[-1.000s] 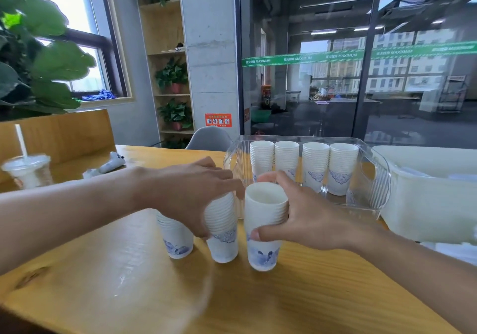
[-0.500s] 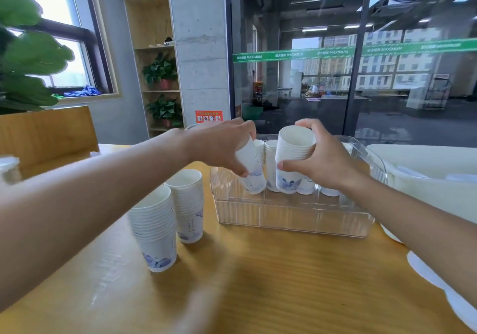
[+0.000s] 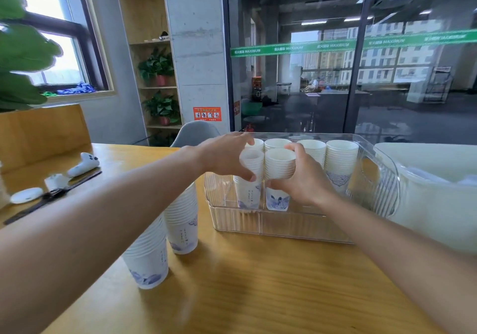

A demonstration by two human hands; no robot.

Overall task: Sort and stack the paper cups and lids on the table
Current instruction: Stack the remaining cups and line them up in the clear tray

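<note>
Wood-grain table [image 3: 258,295] spreads under everything, and compared with half a second ago both cup stacks the hands carried above the clear bin [image 3: 284,227] now stand down inside its front row. White tub [image 3: 426,204] sits just beside the bin on the right; what it holds is too blurred to tell. Inside the bin, the back row holds four stacks of white paper cups, the rightmost back stack [image 3: 340,163] fully visible. In the front row, the left front stack [image 3: 249,186] is gripped by the left hand [image 3: 227,156], fingers over its rim and thumb curled against its side. Right hand [image 3: 307,178] wraps round the right front stack [image 3: 278,178], just beside the other. Outside the bin, two more stacks stand on the table as before: the near stack [image 3: 149,258] and the far stack [image 3: 182,225], touching or nearly so. Smaller items lie far left: a white controller [image 3: 82,164] and a watch [image 3: 53,194].
</note>
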